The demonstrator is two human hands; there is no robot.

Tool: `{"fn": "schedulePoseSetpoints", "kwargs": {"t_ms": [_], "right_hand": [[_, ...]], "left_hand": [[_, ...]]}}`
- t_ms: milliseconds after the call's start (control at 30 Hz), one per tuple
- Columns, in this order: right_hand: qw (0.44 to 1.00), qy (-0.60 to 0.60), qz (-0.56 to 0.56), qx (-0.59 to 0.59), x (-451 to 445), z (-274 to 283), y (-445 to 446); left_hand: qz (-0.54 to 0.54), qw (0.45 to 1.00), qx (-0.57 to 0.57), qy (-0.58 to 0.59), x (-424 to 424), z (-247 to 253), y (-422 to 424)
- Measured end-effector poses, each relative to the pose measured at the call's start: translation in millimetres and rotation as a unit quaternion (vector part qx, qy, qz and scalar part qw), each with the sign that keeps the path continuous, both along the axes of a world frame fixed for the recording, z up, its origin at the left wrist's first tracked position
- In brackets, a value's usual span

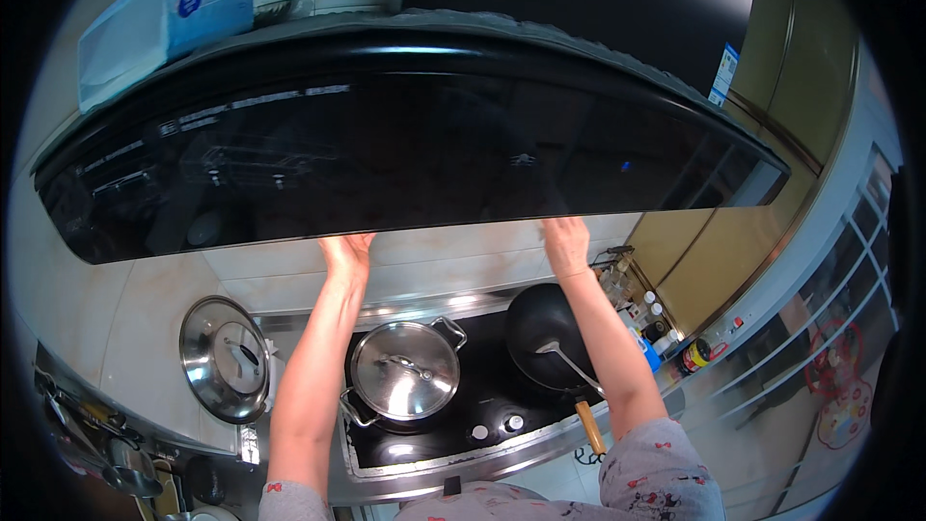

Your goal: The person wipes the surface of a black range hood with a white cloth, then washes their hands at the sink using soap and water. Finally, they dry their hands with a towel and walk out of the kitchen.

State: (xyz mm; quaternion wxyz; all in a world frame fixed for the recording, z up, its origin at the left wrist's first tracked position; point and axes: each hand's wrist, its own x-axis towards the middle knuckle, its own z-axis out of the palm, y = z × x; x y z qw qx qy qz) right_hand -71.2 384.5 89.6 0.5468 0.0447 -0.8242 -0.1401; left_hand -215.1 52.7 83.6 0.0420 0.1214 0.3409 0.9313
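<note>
A black range hood [448, 145] spans the upper view, and both of my arms reach up to its lower edge. My left hand [347, 255] is at that edge left of centre, with its fingertips hidden behind the hood. Farther right, my right hand [568, 242] is raised to the same edge, its fingers partly covered. I cannot tell what either hand grips. Below them, a lidded stainless steel pot [405, 370] stands on the left of a black gas cooktop [434, 449]. On its right sits a black wok [532, 325] with a metal spatula [568, 362] in it.
A large pan lid [224, 358] with a glass centre leans by the left wall. Sauce bottles [696, 356] and jars crowd the right corner. A blue tissue pack [210, 11] lies on top of the hood. Ladles [134, 474] hang at lower left. A glazed sliding door [810, 362] is at right.
</note>
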Motion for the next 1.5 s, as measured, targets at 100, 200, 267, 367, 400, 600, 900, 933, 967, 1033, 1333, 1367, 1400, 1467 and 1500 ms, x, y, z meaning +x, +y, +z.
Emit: {"fn": "schedulePoseSetpoints", "kwargs": {"t_ms": [100, 200, 267, 367, 400, 600, 900, 933, 967, 1033, 1333, 1367, 1400, 1467, 1500], "right_hand": [[0.998, 0.019, -0.046, 0.026, 14, 7, 45], [0.997, 0.011, -0.060, 0.036, 23, 15, 76], [0.995, -0.037, -0.085, 0.023, 28, 20, 88], [0.990, -0.067, -0.121, 0.033, 34, 25, 101], [0.988, -0.065, -0.130, 0.054, 36, 27, 105], [0.977, -0.064, -0.194, -0.056, 26, 25, 98], [0.996, -0.046, -0.075, -0.016, 8, 22, 14], [0.995, -0.065, -0.066, -0.029, 9, 23, 8], [0.994, -0.084, -0.057, -0.043, 9, 25, 2], [0.995, -0.081, -0.032, -0.038, 9, 27, -10], [0.992, -0.085, -0.089, -0.016, 27, 28, 17], [0.991, -0.079, -0.105, -0.023, 30, 23, 36], [0.992, -0.069, -0.110, -0.001, 31, 25, 46], [0.987, -0.074, -0.138, 0.023, 33, 29, 63], [0.983, -0.089, -0.161, 0.026, 35, 32, 72]], "left_hand": [[0.030, 0.999, 0.009, -0.005, 0, 0, 2], [0.024, 1.000, -0.017, 0.001, -6, -3, -2], [0.016, 1.000, -0.010, -0.001, -4, -1, -2], [0.005, 1.000, -0.025, 0.005, 2, 5, -5], [0.002, 0.999, -0.033, 0.009, 5, 8, -6], [-0.045, 0.999, -0.019, 0.012, 9, 14, -5], [-0.057, 0.998, -0.002, 0.030, 6, 7, -6], [-0.055, 0.998, -0.002, 0.026, 7, 6, -5], [-0.056, 0.998, 0.004, 0.024, 6, 5, -3], [-0.059, 0.998, 0.013, 0.021, 2, 2, 0], [-0.084, 0.996, 0.027, 0.001, -6, 1, -5], [-0.086, 0.996, 0.029, -0.001, -5, 3, -3], [-0.074, 0.997, 0.021, -0.011, -4, 6, -3], [-0.050, 0.998, 0.008, -0.032, 1, 12, -4], [-0.052, 0.998, 0.003, -0.028, 4, 14, -5]]}}
